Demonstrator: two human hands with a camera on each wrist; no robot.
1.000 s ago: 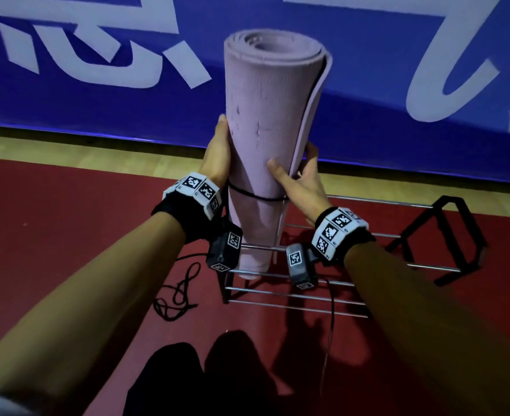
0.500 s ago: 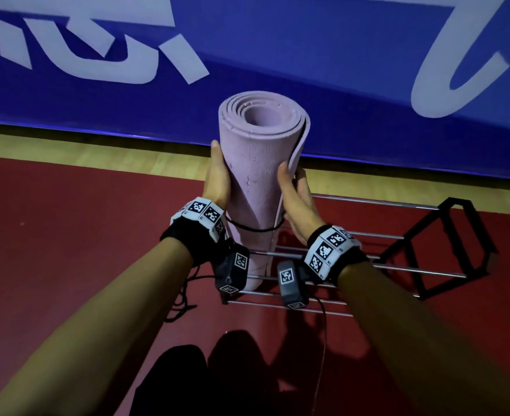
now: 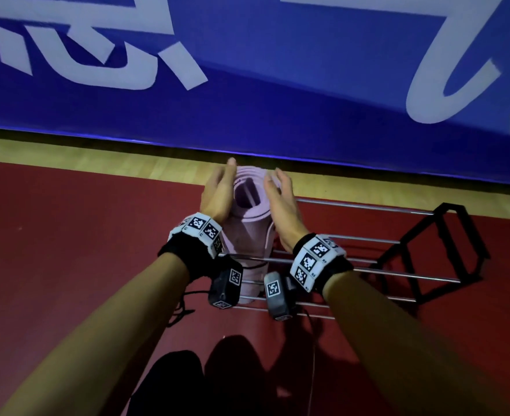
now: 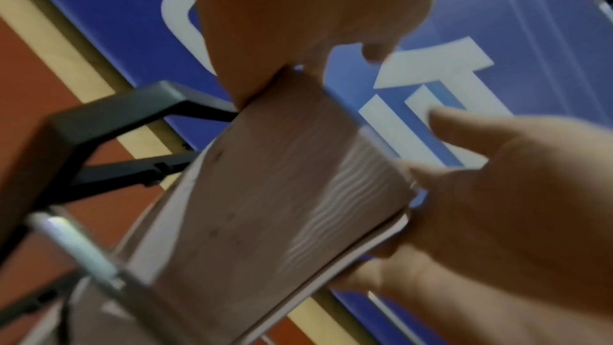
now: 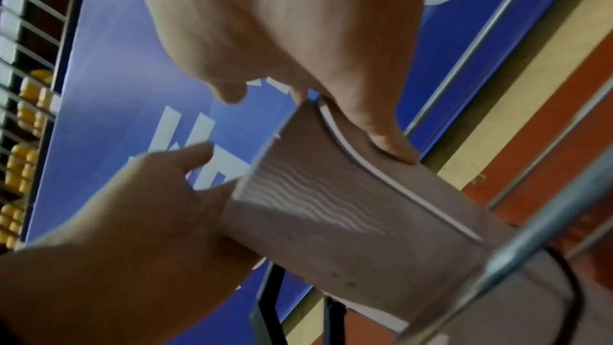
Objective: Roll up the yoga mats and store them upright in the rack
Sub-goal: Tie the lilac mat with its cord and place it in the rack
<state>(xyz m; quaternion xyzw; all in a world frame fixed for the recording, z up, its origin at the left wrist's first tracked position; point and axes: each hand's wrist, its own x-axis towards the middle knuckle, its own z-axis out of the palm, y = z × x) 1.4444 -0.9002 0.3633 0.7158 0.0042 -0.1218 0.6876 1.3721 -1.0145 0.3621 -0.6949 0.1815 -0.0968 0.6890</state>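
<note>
The rolled mat (image 3: 249,235) stands upright at the left end of the rack (image 3: 367,267), its lower part going down between the metal bars, and we see its open spiral top from above in the head view. The mat is pale purple, and a thin black band (image 3: 255,266) goes around it low down, near the bars. Its loose outer edge runs along the right side of the roll. Our left hand (image 3: 217,192) lies flat against the left side of the mat near the top, with the fingers straight and pointing up past the rim. Our right hand (image 3: 280,199) is placed the same way on the right side, the fingers extended and a little spread; both hands press or touch the roll with open palms and do not curl around it. In the left wrist view the mat (image 4: 265,206) is blurred, and the right hand (image 4: 497,206) touches its edge. In the right wrist view the thumb (image 5: 385,138) of the right hand rests on the mat beside the loose edge. The rack has a black frame (image 3: 436,250) at its right end and stands on a red floor (image 3: 67,250), near the strip of wood floor (image 3: 97,154) under a blue banner (image 3: 277,100) with white letters. A black cable (image 3: 181,307) lies on the floor at the left end of the rack.
</note>
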